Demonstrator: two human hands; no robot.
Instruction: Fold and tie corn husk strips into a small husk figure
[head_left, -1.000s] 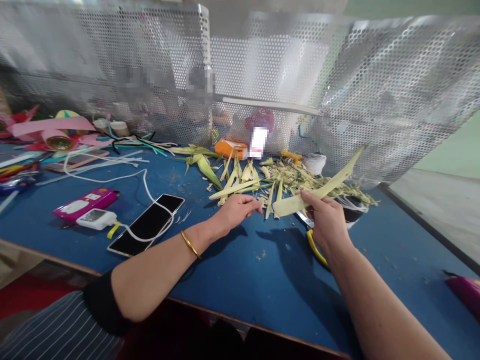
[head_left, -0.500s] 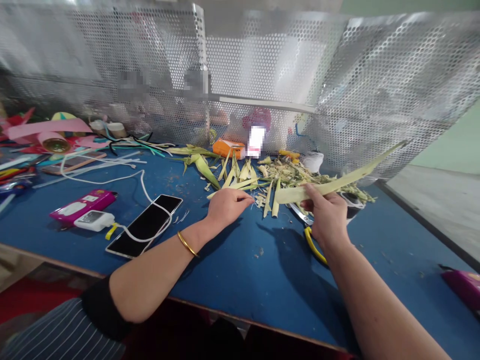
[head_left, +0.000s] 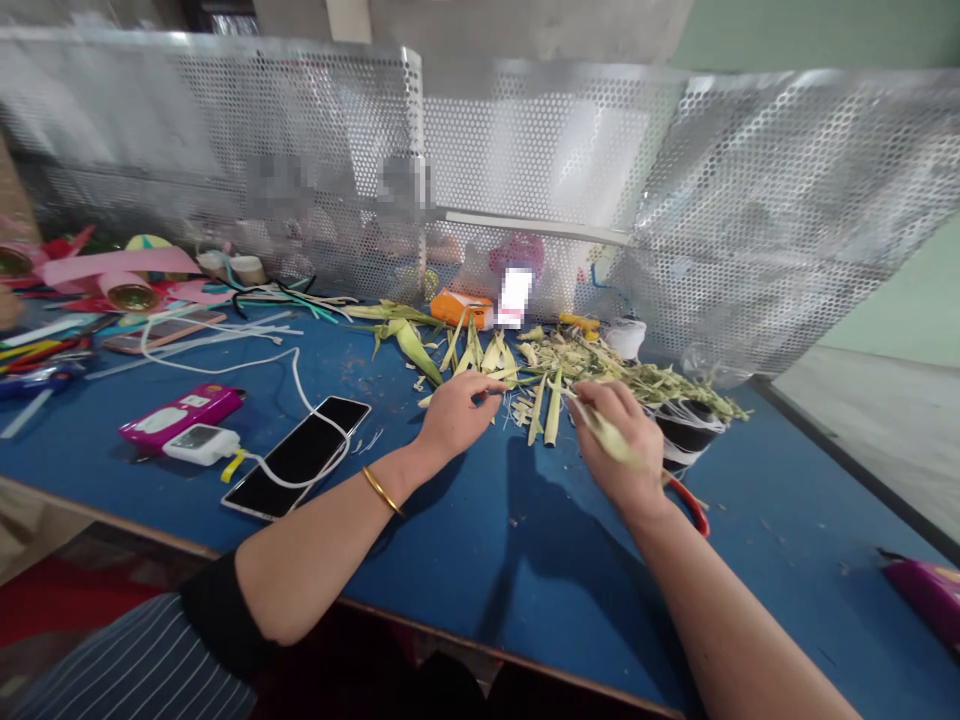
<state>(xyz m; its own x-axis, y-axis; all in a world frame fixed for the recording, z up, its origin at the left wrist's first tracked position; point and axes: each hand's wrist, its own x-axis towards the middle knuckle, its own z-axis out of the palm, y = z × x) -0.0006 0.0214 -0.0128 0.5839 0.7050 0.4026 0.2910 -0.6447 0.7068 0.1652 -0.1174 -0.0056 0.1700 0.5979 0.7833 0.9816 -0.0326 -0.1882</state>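
Observation:
A pale green corn husk strip (head_left: 615, 440) is in my right hand (head_left: 626, 475), whose fingers are closed around it, and the strip looks blurred. My left hand (head_left: 454, 420) is level with it on the left, thumb and index finger pinched by thin white threads (head_left: 517, 408). Whatever sits in that pinch is too small to tell. Between the hands lie pale husk pieces (head_left: 553, 410), beside a heap of dried husk scraps (head_left: 611, 365). A red scissor handle (head_left: 691, 508) shows behind my right wrist, while the blades are hidden.
On the left lie a phone (head_left: 300, 455), a magenta power bank (head_left: 184, 415) and a white cable. Pink paper pieces (head_left: 120, 265) are farther back. A black-and-white thread spool (head_left: 686, 430) stands right. A perforated metal screen (head_left: 525, 150) runs along the back.
My right hand has moved left and turned, so the husk strip no longer stretches out to the right. My left hand has stayed nearly in place. The red scissor handle has come into view.

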